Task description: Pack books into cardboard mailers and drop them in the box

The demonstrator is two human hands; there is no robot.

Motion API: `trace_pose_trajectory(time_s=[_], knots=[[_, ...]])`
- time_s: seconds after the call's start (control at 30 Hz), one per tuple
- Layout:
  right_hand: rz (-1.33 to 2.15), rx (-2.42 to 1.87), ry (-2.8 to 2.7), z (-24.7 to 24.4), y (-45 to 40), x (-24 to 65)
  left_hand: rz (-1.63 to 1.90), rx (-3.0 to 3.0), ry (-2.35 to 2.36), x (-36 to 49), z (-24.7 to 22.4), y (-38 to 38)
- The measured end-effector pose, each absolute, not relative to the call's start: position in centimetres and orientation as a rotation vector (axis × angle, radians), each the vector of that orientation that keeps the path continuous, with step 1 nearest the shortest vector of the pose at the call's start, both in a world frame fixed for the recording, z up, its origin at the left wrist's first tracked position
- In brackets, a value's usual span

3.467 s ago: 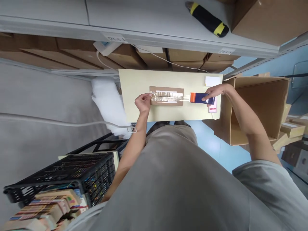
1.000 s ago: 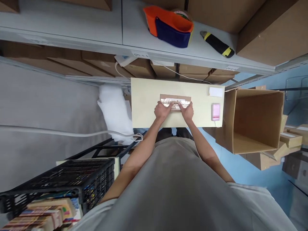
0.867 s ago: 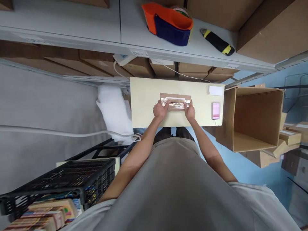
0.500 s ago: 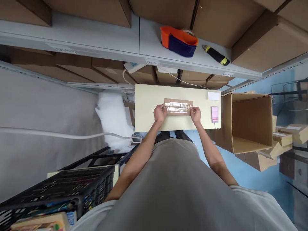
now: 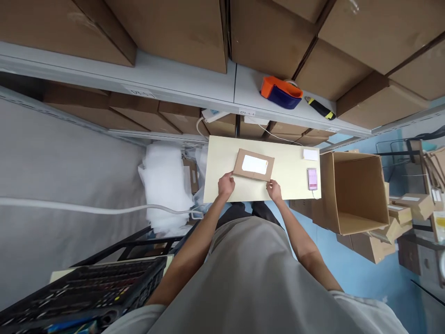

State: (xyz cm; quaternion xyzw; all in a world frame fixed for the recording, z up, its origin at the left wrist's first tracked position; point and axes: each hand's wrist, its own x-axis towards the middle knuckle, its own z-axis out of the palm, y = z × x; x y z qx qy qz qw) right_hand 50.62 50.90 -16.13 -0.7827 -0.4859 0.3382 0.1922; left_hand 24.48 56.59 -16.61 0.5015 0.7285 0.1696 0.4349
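Note:
A flat brown cardboard parcel (image 5: 238, 165) rests on the pale yellow table (image 5: 222, 153), turned slightly clockwise. On its upper face is a white label (image 5: 254, 164) with a small orange-yellow mark. My left hand (image 5: 226, 184) holds the parcel's near left corner, fingertips closed at the edge. At the near right corner, my right hand (image 5: 274, 190) pinches the edge between thumb and fingers. Whatever is inside the parcel is hidden.
A phone (image 5: 312, 179) with a cable and a small white box (image 5: 310, 154) lie at the table's right. Beside it stands an open carton (image 5: 361, 190). An orange-and-blue tape dispenser (image 5: 281, 93) and a cutter (image 5: 320, 108) sit on the shelf. White wrapping (image 5: 165, 181) hangs left.
The parcel has turned clockwise, and its visible face now shows a plain white label instead of a shiny strip. Both hands have shifted from its sides to the near corners. The view has tilted upward.

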Motion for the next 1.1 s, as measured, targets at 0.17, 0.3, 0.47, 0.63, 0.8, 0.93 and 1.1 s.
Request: trace_pose_trajectory(time_s=[0.17, 0.3, 0.47, 0.63, 0.8, 0.93, 1.1], knots=[[0.662, -2.115, -1.501, -10.5, 54.8, 52.2, 0.629, 1.197, 1.897, 24.0, -13.4, 59.0], [0.169, -1.773, -1.804, -1.0, 65.6, 52.9, 1.01, 1.289, 1.709, 27.5, -6.4, 64.0], [-0.043, -1.839, -2.118, 6.4, 78.5, 51.8, 1.408, 1.473, 1.459, 31.8, 2.4, 68.1], [0.029, -1.875, -2.325, 6.0, 84.2, 53.1, 1.537, 1.419, 1.534, 33.4, 4.0, 66.4], [0.121, -1.575, -2.411, 4.7, 85.2, 55.7, 1.46, 1.196, 1.666, 37.4, 1.0, 63.2], [0.449, -1.246, -2.19, 2.0, 78.5, 56.9, 1.576, 1.139, 1.762, 41.9, -0.8, 59.8], [1.18, -0.982, -1.828, -0.1, 63.7, 58.1, 1.666, 1.241, 1.879, 46.8, 0.4, 53.0]])
